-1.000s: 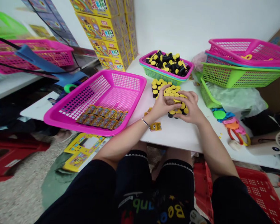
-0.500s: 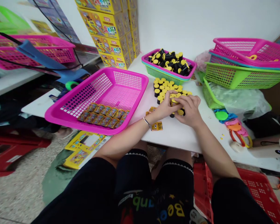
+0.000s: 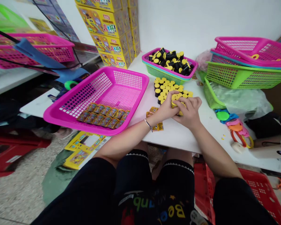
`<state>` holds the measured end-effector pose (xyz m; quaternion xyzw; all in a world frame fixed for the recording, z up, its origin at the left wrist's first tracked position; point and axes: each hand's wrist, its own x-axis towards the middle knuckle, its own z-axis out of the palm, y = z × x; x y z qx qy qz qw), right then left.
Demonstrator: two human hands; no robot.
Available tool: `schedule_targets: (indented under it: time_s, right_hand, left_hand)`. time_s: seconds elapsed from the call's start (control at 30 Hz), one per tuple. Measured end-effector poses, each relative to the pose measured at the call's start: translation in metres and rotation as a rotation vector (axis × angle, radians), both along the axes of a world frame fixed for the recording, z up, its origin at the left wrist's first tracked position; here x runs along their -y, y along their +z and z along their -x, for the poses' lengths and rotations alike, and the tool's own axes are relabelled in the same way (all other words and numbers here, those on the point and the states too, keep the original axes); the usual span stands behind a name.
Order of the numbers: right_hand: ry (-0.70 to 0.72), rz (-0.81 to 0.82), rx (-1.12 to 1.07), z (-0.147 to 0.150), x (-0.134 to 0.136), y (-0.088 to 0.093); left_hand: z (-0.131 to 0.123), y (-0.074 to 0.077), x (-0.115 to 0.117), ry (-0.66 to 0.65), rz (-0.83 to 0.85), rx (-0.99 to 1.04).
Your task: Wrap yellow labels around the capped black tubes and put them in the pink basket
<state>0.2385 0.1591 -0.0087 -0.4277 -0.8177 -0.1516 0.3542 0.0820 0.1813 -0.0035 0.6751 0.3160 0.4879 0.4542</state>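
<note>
We have our left hand (image 3: 166,107) and right hand (image 3: 188,112) cupped together on the white table (image 3: 178,137), closed in around the near edge of a tight cluster of black cylinders with yellow caps (image 3: 170,89). Our fingers curl over the caps and touch them, but we cannot tell whether either hand has a firm hold on any one cylinder, since the palms and fingers hide what lies between them.

The cylinders in the cluster stand upright, packed side by side, their long axes vertical and their yellow caps facing up. Just beyond them sits a pink-rimmed basket (image 3: 170,56) nested on a green one, heaped with more of these cylinders lying jumbled, their axes pointing every way.

To our left, a large pink plastic basket (image 3: 131,81) holds two neat rows of foil-wrapped packets (image 3: 103,115) at its near end. Small yellow printed cards (image 3: 157,126) lie on the table under our left wrist, which wears a thin bracelet (image 3: 148,125). Yellow cartons (image 3: 105,28) rise in a stack behind the pink basket, and more stacked baskets (image 3: 248,75) sit to our right.
</note>
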Motion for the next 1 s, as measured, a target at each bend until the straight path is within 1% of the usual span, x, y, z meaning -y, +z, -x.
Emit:
schedule_targets:
  time_s: [0.07, 0.13, 0.23, 0.3, 0.37, 0.5, 0.57, 0.63, 0.67, 0.73, 0.8, 0.87, 0.93, 1.0]
  right_hand:
    - [0.000, 0.007, 0.014, -0.001, -0.002, -0.003]
    - [0.016, 0.006, 0.027, -0.002, -0.003, -0.005]
    - [0.042, -0.051, 0.023, -0.003, -0.003, -0.006]
    - [0.058, -0.071, 0.016, -0.004, -0.002, -0.006]
    - [0.061, -0.058, 0.016, -0.005, -0.002, -0.007]
    - [0.091, -0.044, 0.011, -0.009, -0.004, -0.009]
    - [0.107, -0.046, 0.006, -0.011, -0.007, -0.010]
    - [0.090, -0.056, -0.003, -0.015, -0.009, -0.010]
    - [0.076, -0.067, -0.009, -0.016, -0.010, -0.010]
    - [0.059, -0.091, -0.010, -0.019, -0.011, -0.008]
    - [0.053, -0.102, 0.002, -0.023, -0.010, -0.006]
    - [0.022, -0.100, 0.014, -0.027, -0.010, -0.003]
    - [-0.034, -0.101, 0.017, -0.032, -0.012, 0.000]
    - [-0.089, -0.114, 0.013, -0.036, -0.014, 0.003]
  left_hand:
    - [-0.001, -0.002, 0.000, 0.077, -0.096, -0.015]
    - [0.000, -0.003, 0.001, 0.064, -0.098, -0.012]
    - [0.002, -0.003, 0.001, -0.074, -0.054, 0.014]
    - [0.005, -0.001, 0.001, -0.170, -0.056, 0.030]
    - [0.008, 0.001, 0.000, -0.206, -0.084, 0.034]
    - [0.010, 0.001, -0.003, -0.194, -0.145, 0.032]
    - [0.009, -0.002, -0.005, -0.225, -0.136, 0.033]
    - [0.007, -0.004, -0.006, -0.252, -0.114, 0.046]
    - [0.006, -0.004, -0.006, -0.240, -0.105, 0.052]
    - [0.003, -0.002, -0.002, -0.160, -0.116, 0.041]
    - [0.003, 0.004, 0.007, -0.035, -0.153, -0.019]
    - [0.008, 0.014, 0.024, 0.058, -0.170, -0.137]
    - [0.021, 0.029, 0.048, 0.098, -0.170, -0.294]
    - [0.041, 0.047, 0.075, 0.107, -0.190, -0.441]
